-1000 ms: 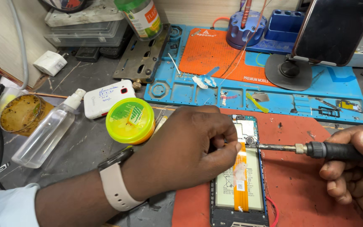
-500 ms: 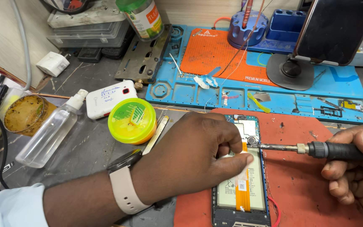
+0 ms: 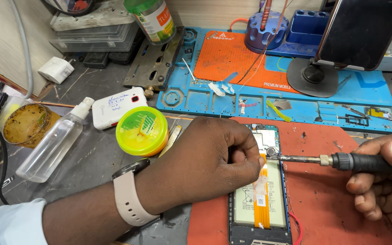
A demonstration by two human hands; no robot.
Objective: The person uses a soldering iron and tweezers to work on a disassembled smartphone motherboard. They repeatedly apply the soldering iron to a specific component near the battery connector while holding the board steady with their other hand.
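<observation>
An opened phone (image 3: 259, 213) lies face down on a red mat (image 3: 323, 199), its battery and an orange flex strip (image 3: 262, 190) exposed. My left hand (image 3: 205, 163), with a pale watch on the wrist, rests on the phone's upper left edge, fingers curled against the frame. My right hand (image 3: 382, 181) grips the black handle of a soldering iron (image 3: 323, 159). Its metal tip touches the board near the top of the flex strip, just beside my left fingertips.
A yellow-green round tin (image 3: 142, 131), a clear spray bottle (image 3: 53, 145), a white box (image 3: 113, 108) and a jar of brown liquid (image 3: 23, 124) stand left. A blue work mat (image 3: 268, 90) with small parts lies behind, with a phone on a stand (image 3: 355, 36).
My left hand shifted slightly right along the phone's edge. The iron's tip stays at the same spot on the board.
</observation>
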